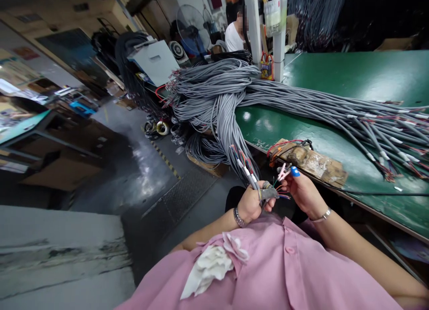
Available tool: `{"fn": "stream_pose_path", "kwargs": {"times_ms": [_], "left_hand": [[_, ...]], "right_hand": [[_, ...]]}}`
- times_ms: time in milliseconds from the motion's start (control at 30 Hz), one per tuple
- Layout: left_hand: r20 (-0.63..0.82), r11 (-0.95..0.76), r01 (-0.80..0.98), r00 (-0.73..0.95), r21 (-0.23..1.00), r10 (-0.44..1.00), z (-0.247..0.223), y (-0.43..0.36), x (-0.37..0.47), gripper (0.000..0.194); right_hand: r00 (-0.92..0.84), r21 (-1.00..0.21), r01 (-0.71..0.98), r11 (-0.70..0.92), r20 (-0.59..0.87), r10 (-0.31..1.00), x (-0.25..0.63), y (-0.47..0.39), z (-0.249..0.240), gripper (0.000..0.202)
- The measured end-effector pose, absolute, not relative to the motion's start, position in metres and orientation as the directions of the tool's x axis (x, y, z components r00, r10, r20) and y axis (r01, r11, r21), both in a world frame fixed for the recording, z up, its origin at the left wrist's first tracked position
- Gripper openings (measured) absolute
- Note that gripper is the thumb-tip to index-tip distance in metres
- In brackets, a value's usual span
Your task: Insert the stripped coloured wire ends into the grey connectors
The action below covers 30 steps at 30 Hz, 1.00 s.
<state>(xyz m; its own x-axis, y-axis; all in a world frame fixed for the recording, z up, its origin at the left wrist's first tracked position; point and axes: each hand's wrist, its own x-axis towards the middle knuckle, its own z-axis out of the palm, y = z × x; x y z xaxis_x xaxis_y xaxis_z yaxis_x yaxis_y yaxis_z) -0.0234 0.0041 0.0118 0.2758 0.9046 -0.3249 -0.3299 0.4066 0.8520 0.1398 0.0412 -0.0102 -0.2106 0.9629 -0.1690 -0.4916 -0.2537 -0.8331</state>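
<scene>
My left hand (pixel 252 202) is closed around a grey cable (pixel 250 173) close to its end, where thin coloured wires (pixel 280 191) fan out to the right. My right hand (pixel 303 191) is next to those wires and pinches one or two of them between finger and thumb; a blue cap (pixel 295 171) covers one fingertip. Both hands are low in front of my pink shirt, just off the near edge of the green table (pixel 351 77). A big bundle of grey cables (pixel 301 104) lies across the table and droops over its left edge.
A worn brown block with red and black leads (pixel 310 160) sits on the table edge by my right hand. White posts (pixel 254 28) stand at the table's far end. A person in a white shirt (pixel 234 35) sits behind, near a fan (pixel 191 26). Shelves and boxes line the left.
</scene>
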Motion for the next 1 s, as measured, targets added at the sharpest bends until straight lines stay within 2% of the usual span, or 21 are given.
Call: {"fn": "stream_pose_path", "kwargs": {"times_ms": [100, 167, 267, 333, 467, 700, 867, 1000], "left_hand": [[-0.333, 0.414, -0.335, 0.275, 0.847, 0.902, 0.009, 0.008, -0.023, 0.022], [-0.338, 0.417, -0.328, 0.273, 0.847, 0.901, 0.007, 0.010, -0.022, 0.023], [-0.342, 0.416, -0.314, 0.267, 0.853, 0.901, 0.005, 0.012, -0.020, 0.023], [-0.340, 0.412, -0.300, 0.264, 0.861, 0.903, 0.004, 0.012, -0.019, 0.023], [-0.334, 0.399, -0.276, 0.254, 0.874, 0.908, 0.003, 0.012, -0.018, 0.025], [-0.340, 0.395, -0.291, 0.223, 0.871, 0.914, 0.009, 0.001, -0.019, 0.027], [-0.308, 0.331, -0.336, 0.121, 0.882, 0.944, 0.011, -0.011, -0.016, 0.030], [-0.276, 0.273, -0.353, 0.044, 0.895, 0.960, 0.011, -0.012, -0.009, 0.031]], "right_hand": [[-0.152, -0.882, -0.439, -0.170, -0.114, 0.982, 0.137, 0.042, -0.017, 0.044], [-0.221, -0.847, -0.474, -0.243, -0.152, 0.963, 0.135, 0.045, -0.018, 0.046], [-0.307, -0.729, -0.576, -0.369, -0.225, 0.924, 0.132, 0.049, -0.014, 0.044], [-0.284, -0.690, -0.622, -0.371, -0.243, 0.928, 0.131, 0.051, -0.011, 0.041], [-0.236, -0.684, -0.642, -0.346, -0.253, 0.938, 0.129, 0.051, -0.010, 0.038], [-0.352, -0.617, -0.652, -0.441, -0.269, 0.897, 0.134, 0.046, -0.008, 0.045], [-0.294, -0.696, -0.601, -0.392, -0.264, 0.919, 0.139, 0.042, -0.009, 0.027], [-0.280, -0.727, -0.583, -0.364, -0.240, 0.929, 0.141, 0.041, -0.010, 0.028]]}}
